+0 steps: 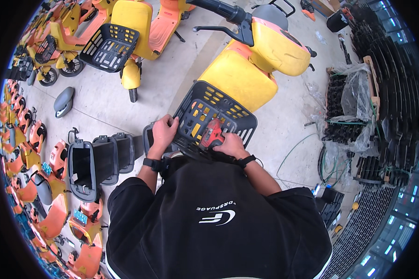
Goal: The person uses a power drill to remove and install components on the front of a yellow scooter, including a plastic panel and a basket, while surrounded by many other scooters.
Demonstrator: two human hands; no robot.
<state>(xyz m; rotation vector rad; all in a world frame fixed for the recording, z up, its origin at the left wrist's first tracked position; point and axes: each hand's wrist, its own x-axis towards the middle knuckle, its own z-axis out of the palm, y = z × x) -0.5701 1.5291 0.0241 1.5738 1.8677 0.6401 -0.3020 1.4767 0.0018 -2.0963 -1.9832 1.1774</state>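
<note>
1. Power-tool work in the black scooter basket (243, 124) appears in hand: the right hand (230, 145) wraps closed around a red power drill (212, 134) inside it; the left hand (164, 133), half-curled, meets its left rim, grip uncertain.
2. The next move seems to need a steady basket and square drill.
3. Left of the basket, dark grey bins (105, 160) stand on concrete floor (102, 102); right, stacked black parts (390, 97).
</note>
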